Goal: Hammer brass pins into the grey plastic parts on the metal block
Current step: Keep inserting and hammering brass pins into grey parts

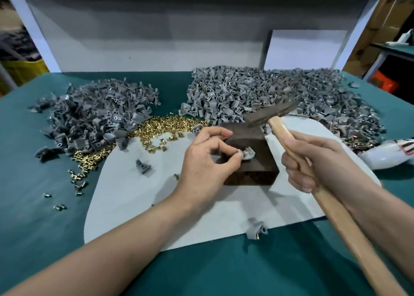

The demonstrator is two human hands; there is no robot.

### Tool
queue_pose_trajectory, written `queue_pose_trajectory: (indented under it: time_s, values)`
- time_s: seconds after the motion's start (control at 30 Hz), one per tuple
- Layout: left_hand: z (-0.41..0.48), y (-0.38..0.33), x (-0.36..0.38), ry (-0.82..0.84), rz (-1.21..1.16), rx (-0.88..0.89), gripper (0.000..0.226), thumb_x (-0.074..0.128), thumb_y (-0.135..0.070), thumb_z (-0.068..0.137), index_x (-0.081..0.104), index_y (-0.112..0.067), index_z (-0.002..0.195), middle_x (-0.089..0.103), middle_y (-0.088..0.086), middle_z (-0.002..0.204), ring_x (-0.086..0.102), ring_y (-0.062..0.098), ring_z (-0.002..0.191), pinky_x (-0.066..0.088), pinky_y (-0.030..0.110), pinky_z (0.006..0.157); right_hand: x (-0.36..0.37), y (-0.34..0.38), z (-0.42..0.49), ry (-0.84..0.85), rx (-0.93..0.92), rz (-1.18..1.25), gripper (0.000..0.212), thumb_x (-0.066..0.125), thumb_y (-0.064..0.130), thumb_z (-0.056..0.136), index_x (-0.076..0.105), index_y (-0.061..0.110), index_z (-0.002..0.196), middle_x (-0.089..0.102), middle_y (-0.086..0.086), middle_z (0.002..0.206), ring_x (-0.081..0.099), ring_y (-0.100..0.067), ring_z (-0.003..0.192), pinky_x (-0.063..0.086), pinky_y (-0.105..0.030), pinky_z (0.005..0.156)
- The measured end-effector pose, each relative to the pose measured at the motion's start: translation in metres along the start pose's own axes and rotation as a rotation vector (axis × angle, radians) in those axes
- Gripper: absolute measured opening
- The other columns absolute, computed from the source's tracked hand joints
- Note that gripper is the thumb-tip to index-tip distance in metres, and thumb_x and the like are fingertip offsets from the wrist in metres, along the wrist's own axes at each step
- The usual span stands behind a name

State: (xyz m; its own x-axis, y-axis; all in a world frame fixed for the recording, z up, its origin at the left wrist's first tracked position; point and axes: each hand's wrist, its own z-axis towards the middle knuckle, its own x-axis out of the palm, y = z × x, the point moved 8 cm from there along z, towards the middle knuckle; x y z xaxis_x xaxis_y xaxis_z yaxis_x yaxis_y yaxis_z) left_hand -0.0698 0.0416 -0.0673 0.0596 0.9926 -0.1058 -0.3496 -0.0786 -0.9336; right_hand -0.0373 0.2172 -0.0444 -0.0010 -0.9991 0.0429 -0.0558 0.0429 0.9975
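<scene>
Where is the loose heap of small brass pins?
Head view: the brass pin heap lies left of the dark metal block, along the near edge of the left pile of grey plastic parts.

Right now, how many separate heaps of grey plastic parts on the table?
2. Left heap bordering the brass pins; larger right heap behind the metal block, partly hidden by the hammer head. Stray single parts not counted.

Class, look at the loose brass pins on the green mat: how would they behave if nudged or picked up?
The brass pins look like short cylinders, so a nudged one would probably roll. Being tiny and shiny, they may slip from fingertips. Strays on the green mat suggest they scatter easily.
</scene>
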Motion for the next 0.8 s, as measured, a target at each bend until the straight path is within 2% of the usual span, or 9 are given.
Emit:
queue_pose_trajectory:
  time_s: [0.13,0.23,0.37,0.47,0.57,0.6,0.67,0.73,0.8]
  values:
    - [0.002,0.005,-0.001,-0.002,-0.058,-0.074,0.025,0.076,-0.001,0.076,0.068,-0.021,0.062,0.059,-0.010,0.108,0.055,-0.006,0.101,0.043,0.003,0.077,0.003,-0.030,0.009,0.176,0.120,0.333,0.035,0.054,0.023,0.083,0.055,0.013,0.117,0.038,0.001,0.053,0.029,-0.003,0.026,0.029,-0.012,0.029]
    - [0.002,0.006,-0.001,0.009,-0.038,-0.098,0.022,0.077,-0.006,0.076,0.069,-0.022,0.063,0.059,-0.014,0.109,0.054,-0.006,0.104,0.041,0.003,0.078,0.002,-0.041,0.012,0.280,0.195,0.487,0.044,0.059,0.025,0.080,0.042,0.022,0.120,0.037,0.004,0.051,0.029,-0.001,0.025,0.031,-0.013,0.026]
    - [0.001,0.005,-0.001,0.022,0.000,-0.113,0.018,0.077,-0.011,0.077,0.070,-0.022,0.064,0.059,-0.018,0.109,0.053,-0.006,0.108,0.041,0.008,0.087,0.006,-0.045,0.014,0.409,0.219,0.541,0.047,0.060,0.024,0.082,0.053,0.014,0.128,0.038,0.004,0.052,0.019,-0.002,0.030,0.033,-0.014,0.027]
    - [0.000,0.009,-0.002,0.024,-0.008,-0.134,0.014,0.077,-0.014,0.077,0.071,-0.019,0.066,0.059,-0.021,0.109,0.052,-0.007,0.110,0.041,0.021,0.095,0.010,-0.046,0.014,0.523,0.235,0.642,0.047,0.057,0.022,0.090,0.047,0.011,0.135,0.043,0.002,0.056,0.023,-0.004,0.033,0.034,-0.015,0.031]
    - [0.001,0.011,-0.001,0.022,-0.013,-0.140,0.012,0.077,-0.016,0.077,0.072,-0.018,0.067,0.059,-0.023,0.108,0.051,-0.011,0.109,0.040,0.020,0.093,0.015,-0.043,0.011,0.655,0.306,0.834,0.040,0.038,0.014,0.102,0.035,0.006,0.142,0.050,-0.008,0.065,0.031,-0.010,0.039,0.037,-0.023,0.039]
    - [0.001,0.012,-0.001,0.022,-0.017,-0.140,0.012,0.078,-0.016,0.077,0.072,-0.019,0.067,0.060,-0.024,0.108,0.051,-0.011,0.109,0.041,0.023,0.094,0.014,-0.042,0.011,0.646,0.311,0.832,0.040,0.036,0.014,0.103,0.033,0.006,0.142,0.051,-0.009,0.067,0.032,-0.011,0.040,0.037,-0.024,0.040]
    - [0.001,0.013,-0.001,0.022,-0.008,-0.135,0.012,0.077,-0.017,0.078,0.071,-0.020,0.068,0.059,-0.024,0.108,0.051,-0.011,0.109,0.043,0.028,0.096,0.011,-0.047,0.013,0.600,0.275,0.757,0.042,0.047,0.016,0.099,0.039,0.008,0.140,0.049,-0.006,0.064,0.029,-0.008,0.037,0.037,-0.020,0.037]
    - [0.001,0.011,-0.002,0.015,0.030,-0.097,0.011,0.074,-0.020,0.079,0.069,-0.022,0.070,0.059,-0.023,0.107,0.052,-0.008,0.108,0.045,0.028,0.095,0.009,-0.047,0.014,0.536,0.220,0.631,0.044,0.062,0.020,0.088,0.047,0.015,0.129,0.047,-0.001,0.059,0.024,-0.005,0.033,0.037,-0.015,0.030]
    - [0.002,0.007,-0.004,-0.013,0.081,-0.047,0.006,0.070,-0.026,0.079,0.066,-0.024,0.075,0.057,-0.022,0.106,0.054,-0.003,0.107,0.049,0.028,0.093,0.007,-0.041,0.014,0.487,0.190,0.565,0.037,0.065,0.021,0.082,0.051,0.021,0.115,0.048,0.000,0.060,0.023,-0.004,0.031,0.036,-0.015,0.028]
